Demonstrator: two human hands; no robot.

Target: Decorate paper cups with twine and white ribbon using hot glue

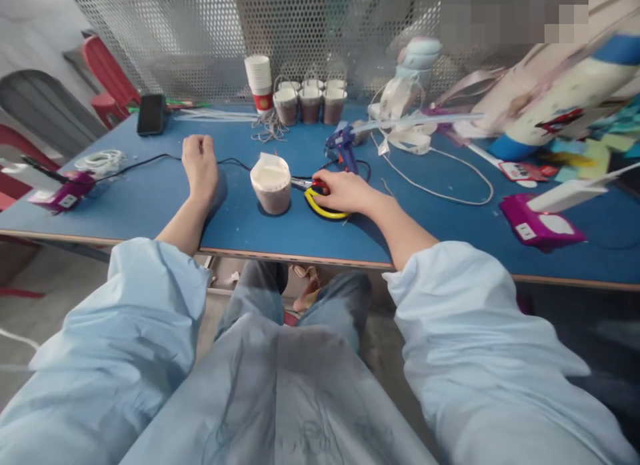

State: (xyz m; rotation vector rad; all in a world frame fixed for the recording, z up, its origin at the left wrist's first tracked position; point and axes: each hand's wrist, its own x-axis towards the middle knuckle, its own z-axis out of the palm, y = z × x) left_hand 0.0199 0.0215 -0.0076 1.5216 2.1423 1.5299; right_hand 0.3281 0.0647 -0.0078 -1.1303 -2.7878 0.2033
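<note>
My right hand (345, 190) is closed around pliers (327, 211) with yellow and red handles. Their metal tip lies close beside a small paper cup (271, 188), which stands upright with a pale top and a raised paper flap. To the left of this cup, my left hand (200, 161) rests on the blue table, its fingers curled in and nothing showing in them. A black cord (155, 159) runs behind that hand. Just beyond my right hand stands a blue hot glue gun (343, 145) with a clear glue stick in its back.
Several filled cups with wire handles (310, 103) stand at the back beside stacked paper cups (259, 81) and loose twine (270, 128). A phone (151, 115) lies back left. Purple power strips (540, 221) sit at both sides. A white cable (450, 199) loops at right near bottles.
</note>
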